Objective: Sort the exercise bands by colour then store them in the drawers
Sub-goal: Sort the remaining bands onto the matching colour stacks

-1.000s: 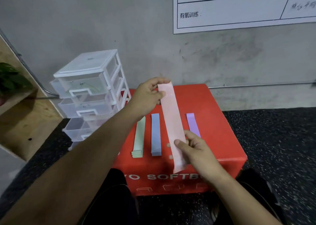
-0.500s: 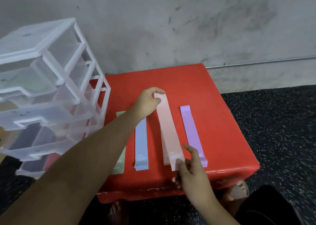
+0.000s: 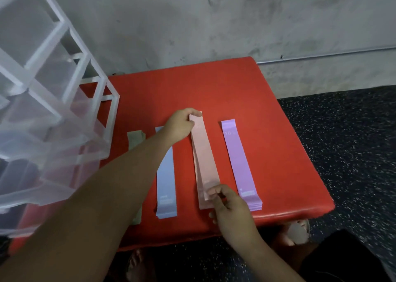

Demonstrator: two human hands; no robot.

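Sorting nearly done: green stack (image 3: 135, 137), blue stack (image 3: 166, 187), pink stack (image 3: 204, 163), purple stack (image 3: 240, 163) lined up on the red table (image 3: 267, 131). Left hand (image 3: 180, 125) and right hand (image 3: 228, 206), grip pinched on the top pink band's two ends, laying it flat. Drawers (image 3: 42, 110) unfilled, apparently.

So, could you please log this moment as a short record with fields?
surface: red box
piles, left to right: green bands, blue bands, pink bands, purple bands
left hand: pinching far end of top pink band
right hand: pinching its near end
drawers: left of box
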